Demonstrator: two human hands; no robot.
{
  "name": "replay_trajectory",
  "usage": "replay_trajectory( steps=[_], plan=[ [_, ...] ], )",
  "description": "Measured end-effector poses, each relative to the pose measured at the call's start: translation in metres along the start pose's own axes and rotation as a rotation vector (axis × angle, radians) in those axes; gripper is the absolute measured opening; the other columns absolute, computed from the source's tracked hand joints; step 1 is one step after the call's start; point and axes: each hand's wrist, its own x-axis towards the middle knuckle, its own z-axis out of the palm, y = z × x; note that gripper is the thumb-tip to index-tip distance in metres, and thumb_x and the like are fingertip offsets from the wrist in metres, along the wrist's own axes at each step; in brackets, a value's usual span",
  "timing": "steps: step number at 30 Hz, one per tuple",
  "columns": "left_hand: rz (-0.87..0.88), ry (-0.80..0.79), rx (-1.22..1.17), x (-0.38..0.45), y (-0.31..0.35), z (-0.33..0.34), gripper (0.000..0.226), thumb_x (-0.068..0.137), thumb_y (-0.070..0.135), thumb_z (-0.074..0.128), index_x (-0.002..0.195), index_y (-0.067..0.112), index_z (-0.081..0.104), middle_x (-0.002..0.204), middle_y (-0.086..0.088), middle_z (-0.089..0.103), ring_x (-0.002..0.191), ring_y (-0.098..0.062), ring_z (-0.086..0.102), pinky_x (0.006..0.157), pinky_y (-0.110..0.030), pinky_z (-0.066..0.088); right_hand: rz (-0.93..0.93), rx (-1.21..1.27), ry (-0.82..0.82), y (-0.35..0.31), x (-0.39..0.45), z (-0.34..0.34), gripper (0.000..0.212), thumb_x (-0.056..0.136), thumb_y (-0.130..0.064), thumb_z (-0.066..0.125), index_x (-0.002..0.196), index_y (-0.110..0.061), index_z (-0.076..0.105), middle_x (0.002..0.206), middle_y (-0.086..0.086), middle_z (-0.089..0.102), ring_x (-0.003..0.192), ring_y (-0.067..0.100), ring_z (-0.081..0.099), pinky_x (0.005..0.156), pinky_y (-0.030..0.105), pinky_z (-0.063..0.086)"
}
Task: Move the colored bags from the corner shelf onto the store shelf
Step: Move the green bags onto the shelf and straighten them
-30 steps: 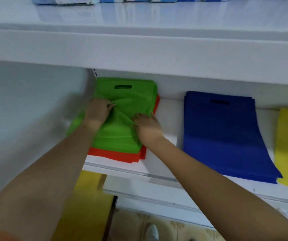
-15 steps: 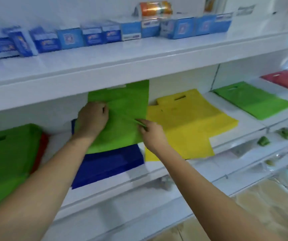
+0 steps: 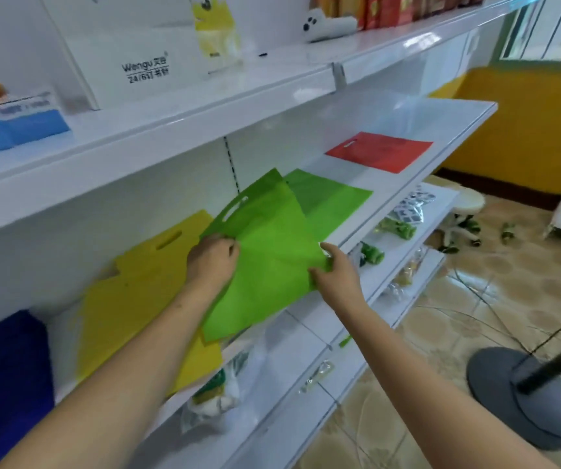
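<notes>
I hold a flat green bag (image 3: 265, 252) with a cut-out handle in the air in front of the white store shelf (image 3: 387, 211). My left hand (image 3: 213, 260) grips its left edge and my right hand (image 3: 335, 269) pinches its right edge. Behind it another green bag (image 3: 333, 198) lies flat on the shelf. A red bag (image 3: 380, 152) lies farther right on the same shelf. A stack of yellow bags (image 3: 144, 286) lies to the left, and a blue bag stack (image 3: 5, 377) sits at the far left edge.
The upper shelf (image 3: 204, 110) carries white and blue boxes and a white display card. Lower shelves hold small packaged goods (image 3: 404, 211). A grey round stand base (image 3: 515, 390) with a black pole and cables sits on the tiled floor at right, near a white stool (image 3: 468, 204).
Both hands lifted one green bag off the green-and-orange stack in the corner and carried it rightward past the blue and yellow stacks. The view swung right with it.
</notes>
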Motion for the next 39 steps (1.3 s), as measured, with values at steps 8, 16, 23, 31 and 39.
replay_trajectory(
  steps=[8,16,23,31,39],
  plan=[
    [0.101,-0.043,-0.006,0.129,0.063,0.062,0.037,0.103,0.029,0.044,0.096,0.007,0.074,0.097,-0.016,0.066,0.093,-0.035,0.062,0.075,-0.038,0.048,0.005,-0.112,0.157,0.032,0.136,-0.039,0.036,0.091,-0.009,0.057,0.127,-0.009,0.062,0.118,0.012,0.066,0.081,0.015,0.055,0.073,0.021,0.039],
    [0.149,-0.257,0.027,0.216,0.059,0.112,0.043,0.102,0.032,0.047,0.139,0.011,0.055,0.133,-0.019,0.059,0.12,-0.035,0.055,0.1,-0.041,0.045,-0.056,-0.376,0.121,0.043,0.274,-0.057,0.04,0.088,-0.008,0.052,0.127,-0.012,0.063,0.107,0.016,0.07,0.092,0.03,0.065,0.083,0.034,0.051],
    [-0.034,-0.38,-0.016,0.225,0.052,0.142,0.052,0.101,0.038,0.049,0.146,0.013,0.046,0.151,-0.022,0.038,0.14,-0.038,0.035,0.112,-0.048,0.036,-0.154,-0.492,-0.061,0.055,0.347,-0.066,0.038,0.089,-0.002,0.049,0.12,-0.013,0.069,0.115,0.015,0.069,0.099,0.032,0.064,0.082,0.032,0.047],
    [-0.17,-0.413,-0.061,0.225,0.069,0.149,0.054,0.101,0.042,0.048,0.148,0.015,0.044,0.156,-0.018,0.032,0.143,-0.035,0.032,0.113,-0.05,0.035,-0.225,-0.763,-0.024,0.084,0.385,-0.059,0.032,0.094,-0.019,0.05,0.121,-0.019,0.066,0.121,0.012,0.059,0.111,0.035,0.049,0.087,0.038,0.039],
    [-0.219,-0.366,-0.125,0.224,0.083,0.146,0.057,0.101,0.039,0.05,0.151,0.014,0.039,0.157,-0.021,0.03,0.146,-0.034,0.028,0.118,-0.042,0.026,-0.273,-0.764,0.077,0.092,0.374,-0.056,0.038,0.095,-0.03,0.044,0.127,-0.014,0.059,0.135,0.011,0.051,0.122,0.034,0.043,0.098,0.044,0.032]
  ],
)
